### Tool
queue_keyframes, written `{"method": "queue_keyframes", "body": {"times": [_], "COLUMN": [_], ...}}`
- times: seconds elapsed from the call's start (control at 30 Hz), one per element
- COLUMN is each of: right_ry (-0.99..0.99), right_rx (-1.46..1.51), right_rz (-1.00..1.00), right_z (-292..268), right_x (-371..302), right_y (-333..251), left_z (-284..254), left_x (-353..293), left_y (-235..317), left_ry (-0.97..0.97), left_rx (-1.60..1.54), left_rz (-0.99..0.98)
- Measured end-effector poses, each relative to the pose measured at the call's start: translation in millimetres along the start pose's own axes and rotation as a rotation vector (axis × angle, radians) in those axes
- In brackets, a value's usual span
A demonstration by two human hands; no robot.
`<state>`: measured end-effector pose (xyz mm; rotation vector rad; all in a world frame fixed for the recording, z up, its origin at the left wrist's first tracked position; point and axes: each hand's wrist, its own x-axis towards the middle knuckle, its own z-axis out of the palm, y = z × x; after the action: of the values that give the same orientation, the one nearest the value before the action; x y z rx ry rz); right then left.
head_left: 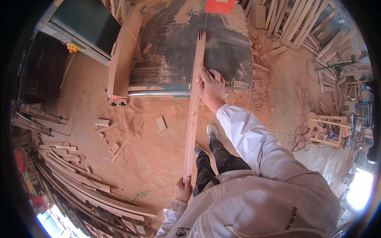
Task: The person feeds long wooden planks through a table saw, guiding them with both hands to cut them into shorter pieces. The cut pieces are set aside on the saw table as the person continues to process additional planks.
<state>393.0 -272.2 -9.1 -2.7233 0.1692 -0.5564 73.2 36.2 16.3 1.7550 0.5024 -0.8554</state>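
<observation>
A long, narrow wooden board (193, 127) runs from near my body onto a dark, dust-covered machine table (166, 55). Its far end shows narrow slots and dark marks, close to a thin upright saw blade (205, 23). Closed around the board's near end is my left hand (183, 189). Over the table's front edge, my right hand (212, 89) grips the board with its fingers bent over the right side. A small yellowish spot by those fingers is too small to name. An orange-red guard (220, 6) sits above the blade.
A tall wooden fence (124, 51) stands along the table's left side, with a small offcut (148, 48) beside it. Offcuts (160, 123) and sawdust lie on the floor. Timber is stacked at lower left (91, 186) and upper right (295, 22). A wooden frame (327, 131) stands right.
</observation>
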Motion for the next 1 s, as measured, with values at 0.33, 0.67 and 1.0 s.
{"method": "queue_keyframes", "body": {"times": [0.33,0.67,1.0], "right_ry": [0.012,0.018,0.032], "right_rx": [-0.002,-0.005,-0.005], "right_rz": [-0.005,-0.004,-0.001], "right_z": [2,4,7], "right_x": [9,16,17], "right_y": [3,5,7], "left_z": [2,4,7], "left_x": [7,14,15], "left_y": [6,11,14], "left_ry": [-0.012,0.004,0.020], "left_rx": [-0.015,-0.081,-0.086], "left_rz": [0.011,0.011,0.004]}}
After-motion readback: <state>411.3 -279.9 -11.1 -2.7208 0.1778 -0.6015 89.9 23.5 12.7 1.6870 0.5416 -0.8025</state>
